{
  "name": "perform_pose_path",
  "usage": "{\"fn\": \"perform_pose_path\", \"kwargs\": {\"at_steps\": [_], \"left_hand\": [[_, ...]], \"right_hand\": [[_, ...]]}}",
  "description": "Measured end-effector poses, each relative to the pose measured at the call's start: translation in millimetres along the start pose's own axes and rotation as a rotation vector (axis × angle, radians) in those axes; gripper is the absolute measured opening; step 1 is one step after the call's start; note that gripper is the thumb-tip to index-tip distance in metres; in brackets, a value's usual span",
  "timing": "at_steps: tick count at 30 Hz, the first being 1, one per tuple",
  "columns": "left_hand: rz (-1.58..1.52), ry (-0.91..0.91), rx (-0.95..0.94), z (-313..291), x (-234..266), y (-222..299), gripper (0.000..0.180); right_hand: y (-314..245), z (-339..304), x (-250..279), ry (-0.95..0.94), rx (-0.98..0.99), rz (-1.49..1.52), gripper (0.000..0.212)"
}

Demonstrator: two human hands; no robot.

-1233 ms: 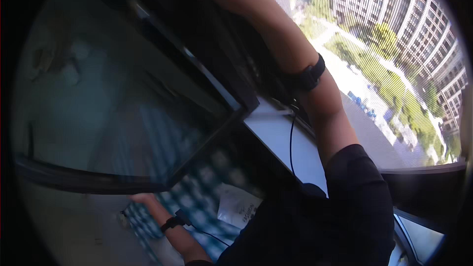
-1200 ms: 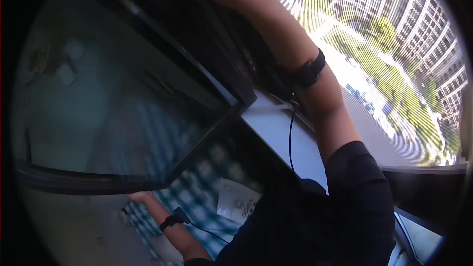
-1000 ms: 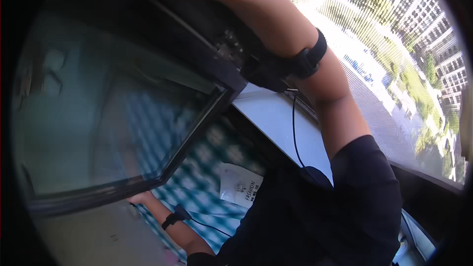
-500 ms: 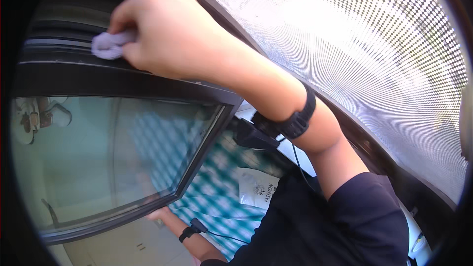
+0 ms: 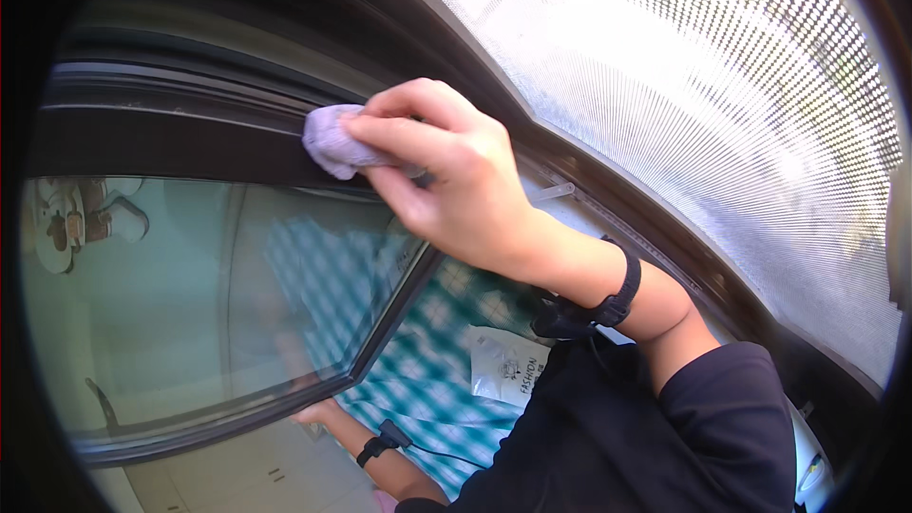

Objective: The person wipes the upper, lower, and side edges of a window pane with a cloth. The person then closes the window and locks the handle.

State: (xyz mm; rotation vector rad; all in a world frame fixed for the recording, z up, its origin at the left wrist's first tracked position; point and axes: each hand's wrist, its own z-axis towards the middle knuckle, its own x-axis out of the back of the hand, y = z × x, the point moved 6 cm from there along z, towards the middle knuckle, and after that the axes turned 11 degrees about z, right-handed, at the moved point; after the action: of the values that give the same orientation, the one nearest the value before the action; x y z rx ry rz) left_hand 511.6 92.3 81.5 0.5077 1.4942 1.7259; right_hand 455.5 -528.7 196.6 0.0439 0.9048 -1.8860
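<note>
My right hand (image 5: 456, 166) pinches a small crumpled pale-purple cloth (image 5: 334, 138) between thumb and fingers. The cloth is pressed to the dark window frame (image 5: 180, 138), on the broad rail beside the glass pane (image 5: 161, 294). Down at the lower corner of that glazed sash, my left hand (image 5: 318, 410) is at the frame's edge. Its fingers are mostly hidden there, so their grip does not show. Black bands with small devices circle both wrists.
A perforated screen (image 5: 684, 85) fills the upper right, with bright light behind it. Below lies a green and white checked cloth (image 5: 418, 361) with a white printed packet (image 5: 503, 366) on it. A metal stay arm (image 5: 551, 193) shows beyond my right wrist. Pale cabinet fronts (image 5: 247, 470) stand at the bottom.
My right hand has slid the purple cloth along the frame to the right and slightly down. My left hand stays at the sash's lower corner.
</note>
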Motion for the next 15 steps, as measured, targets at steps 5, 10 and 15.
{"fn": "perform_pose_path", "kwargs": {"at_steps": [5, 10, 15], "left_hand": [[-0.048, -0.053, 0.063, 16.5, 14.7, -13.6, 0.09], [0.003, 0.082, 0.041, -36.0, -37.6, 10.2, 0.09], [-0.052, 0.018, 0.049, -8.8, -8.8, -2.2, 0.086]], "right_hand": [[6.7, -36.2, -8.8, -0.189, 0.054, -0.099, 0.032], [20.8, -75.9, 3.0, -0.054, -0.087, -0.099, 0.034], [18.9, -34.1, 1.2, -0.007, -0.01, -0.128, 0.032]]}}
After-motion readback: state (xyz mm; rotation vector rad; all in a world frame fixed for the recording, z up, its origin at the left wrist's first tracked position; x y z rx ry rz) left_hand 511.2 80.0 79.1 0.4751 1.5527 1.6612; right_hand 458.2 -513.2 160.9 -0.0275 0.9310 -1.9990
